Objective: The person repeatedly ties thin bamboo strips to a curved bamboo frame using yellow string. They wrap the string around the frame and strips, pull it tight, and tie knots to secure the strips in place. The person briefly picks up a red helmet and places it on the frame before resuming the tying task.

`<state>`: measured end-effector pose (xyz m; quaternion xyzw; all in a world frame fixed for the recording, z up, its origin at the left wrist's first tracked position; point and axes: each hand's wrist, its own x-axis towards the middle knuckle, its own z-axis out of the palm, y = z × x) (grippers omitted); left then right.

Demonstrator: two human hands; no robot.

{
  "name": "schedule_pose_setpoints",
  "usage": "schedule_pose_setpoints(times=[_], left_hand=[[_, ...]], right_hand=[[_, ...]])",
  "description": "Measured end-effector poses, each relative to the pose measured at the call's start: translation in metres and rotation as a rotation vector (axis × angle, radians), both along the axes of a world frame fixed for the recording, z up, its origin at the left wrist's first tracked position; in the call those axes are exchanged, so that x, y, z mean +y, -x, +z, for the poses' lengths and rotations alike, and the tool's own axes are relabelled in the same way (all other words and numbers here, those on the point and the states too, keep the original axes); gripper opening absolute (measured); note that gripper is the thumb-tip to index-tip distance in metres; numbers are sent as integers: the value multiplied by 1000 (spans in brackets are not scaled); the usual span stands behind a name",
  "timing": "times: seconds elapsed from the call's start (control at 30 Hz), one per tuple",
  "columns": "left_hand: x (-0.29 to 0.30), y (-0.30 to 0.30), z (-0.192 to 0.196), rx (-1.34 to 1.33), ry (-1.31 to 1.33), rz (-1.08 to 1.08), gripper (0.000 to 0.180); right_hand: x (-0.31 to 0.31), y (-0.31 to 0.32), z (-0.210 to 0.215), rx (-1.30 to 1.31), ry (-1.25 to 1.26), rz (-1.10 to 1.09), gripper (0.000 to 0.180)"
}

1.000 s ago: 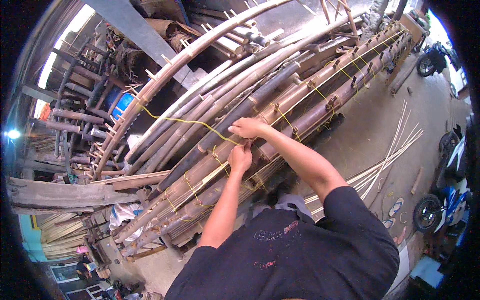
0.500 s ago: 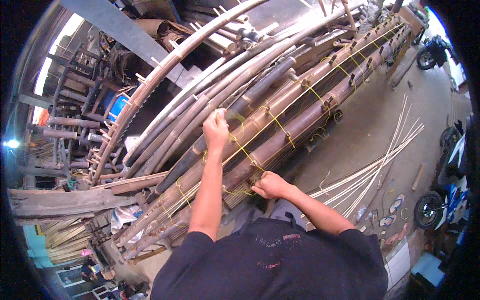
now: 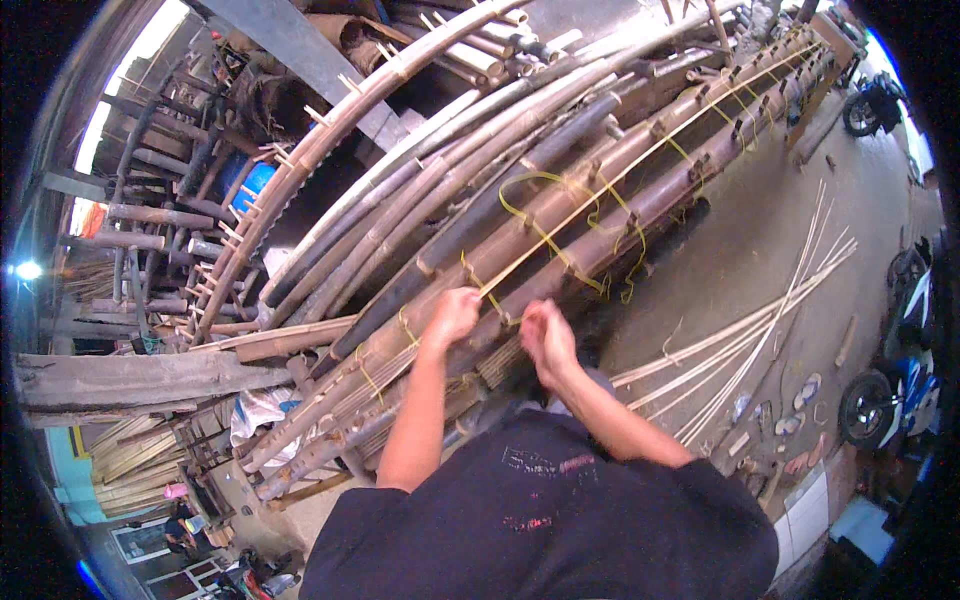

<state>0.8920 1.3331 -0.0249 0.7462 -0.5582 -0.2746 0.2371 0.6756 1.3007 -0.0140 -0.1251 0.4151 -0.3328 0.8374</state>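
A long bundle of bamboo poles [image 3: 560, 190] lies slanted from lower left to upper right, tied at intervals. A thin yellow binding strip [image 3: 590, 205] runs along the poles and loops loosely over them. My left hand [image 3: 455, 312] pinches the near end of this strip against a pole. My right hand [image 3: 545, 338] sits just beside it, fingers closed on the strip at a tie on the same pole. Both forearms reach up from my dark shirt.
Thin split bamboo strips [image 3: 770, 320] lie fanned on the concrete floor at right. Parked motorbikes [image 3: 900, 370] stand along the right edge. A curved bamboo frame with pegs [image 3: 300, 170] arches at left, beside a rough wooden beam [image 3: 130, 380] and stacked poles.
My left hand came down the bundle from higher up, and my right hand moved up to meet it. The yellow strip now loops slackly over the poles.
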Motion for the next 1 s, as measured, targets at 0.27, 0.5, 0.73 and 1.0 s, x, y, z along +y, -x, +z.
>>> schedule_pose_setpoints(times=[0.27,0.5,0.73,1.0], left_hand=[[1,61,-17,-224,658,364,34],[1,48,0,-85,179,317,30],[-7,53,8,23,155,413,26],[-105,-42,10,-402,347,429,26]], right_hand=[[-63,-144,57,317,1587,1001,49],[-109,-96,80,363,1355,924,51],[-8,20,-3,300,1528,1063,37],[-2,28,-27,552,1936,779,40]])
